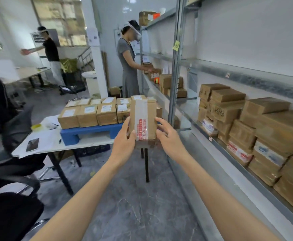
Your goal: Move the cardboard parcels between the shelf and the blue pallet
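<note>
– Parcel point(143, 119) in the hands, where is it exactly?
– It is in the middle of the frame, held in the air in front of the blue pallet point(90, 132). It stands upright, with its long side vertical. A strip of clear tape with red print runs down its front face.
– How does the left hand hold it?
– The left hand point(124, 136) grips the lower left edge. The thumb lies on the front face and the fingers curl round behind.
– And the right hand?
– The right hand point(168, 136) is spread, with the fingers only lightly bent. Their tips touch the right edge of the box, but they do not close round it.
– What lies on the pallet?
– Two rows of boxes point(88, 115) with white labels on top, close side by side. The pallet stands on a white table point(55, 143), left of centre. A phone point(32, 144) lies on the near left part of the table.
– And the shelf?
– The metal shelf point(229, 141) runs along the right side of the frame. Stacked cartons point(264, 127) fill its lower level.
– Is anybody else there?
– A person in a grey dress point(127, 66) stands at the far end of the shelf, upper centre, with both hands at the boxes there. Another person in a black top point(50, 49) stands in the upper left. A black chair point(11, 214) is in the lower left corner.
</note>
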